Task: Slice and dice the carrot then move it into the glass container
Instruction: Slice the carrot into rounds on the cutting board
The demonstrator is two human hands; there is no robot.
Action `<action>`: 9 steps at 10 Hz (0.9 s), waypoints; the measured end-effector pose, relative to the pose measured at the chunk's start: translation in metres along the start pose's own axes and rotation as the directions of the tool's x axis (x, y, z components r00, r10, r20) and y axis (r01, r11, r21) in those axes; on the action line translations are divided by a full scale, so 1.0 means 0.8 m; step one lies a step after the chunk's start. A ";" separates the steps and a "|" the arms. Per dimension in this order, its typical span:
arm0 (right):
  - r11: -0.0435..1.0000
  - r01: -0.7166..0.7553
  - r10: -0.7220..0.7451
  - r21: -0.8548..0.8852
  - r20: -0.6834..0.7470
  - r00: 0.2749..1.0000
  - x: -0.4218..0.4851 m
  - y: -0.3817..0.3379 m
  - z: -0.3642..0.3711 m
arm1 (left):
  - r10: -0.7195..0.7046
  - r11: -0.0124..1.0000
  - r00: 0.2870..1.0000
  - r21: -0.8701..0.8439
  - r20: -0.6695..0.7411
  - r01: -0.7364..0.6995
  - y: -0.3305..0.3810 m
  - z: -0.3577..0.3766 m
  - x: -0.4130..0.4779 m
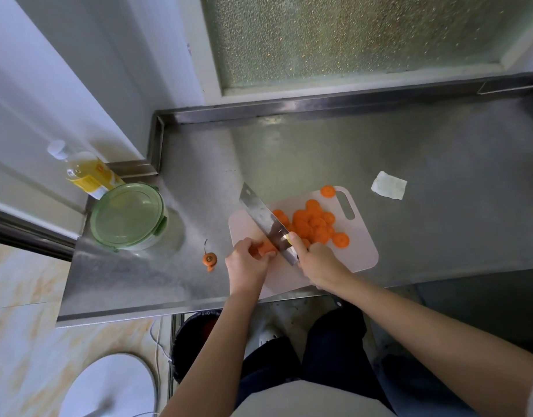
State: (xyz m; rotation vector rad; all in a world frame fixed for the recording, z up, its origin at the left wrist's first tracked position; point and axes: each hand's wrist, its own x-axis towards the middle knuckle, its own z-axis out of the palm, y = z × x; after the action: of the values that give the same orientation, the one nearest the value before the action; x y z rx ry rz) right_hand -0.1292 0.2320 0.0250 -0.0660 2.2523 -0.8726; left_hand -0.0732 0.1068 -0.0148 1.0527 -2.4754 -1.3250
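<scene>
Carrot (266, 247) touches cleaver (265, 219) near board (361, 248) edge.

Head camera — steeply down, seemingly close, over counter (424, 152)

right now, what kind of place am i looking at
Probably a small kitchen: a steel counter, a cutting board with carrot slices and a knife, and a bottle of yellow liquid next to a lidded glass container.

Left hand (247, 261) grips carrot (266, 247); right hand (317, 263) grips knife (262, 215), forefinger extended.
</scene>
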 end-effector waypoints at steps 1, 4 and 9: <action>1.000 -0.004 0.004 -0.031 0.005 1.000 -0.006 -0.002 -0.001 | 0.007 1.000 1.000 0.010 0.003 -0.007 -0.001 0.000 0.001; 0.999 0.030 -0.031 0.009 0.042 0.999 -0.029 0.009 -0.007 | 0.015 0.999 0.999 0.034 0.035 -0.016 -0.001 -0.005 0.009; 0.998 -0.036 0.032 0.042 0.098 0.995 0.003 -0.039 0.008 | -0.024 1.000 0.998 0.019 0.052 0.023 0.005 -0.010 0.010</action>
State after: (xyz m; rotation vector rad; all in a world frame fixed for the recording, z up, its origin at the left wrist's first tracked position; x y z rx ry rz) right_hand -0.1329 0.2036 0.0394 -0.0490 2.1371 -0.8819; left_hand -0.0778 0.0982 -0.0084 1.0680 -2.5253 -1.3554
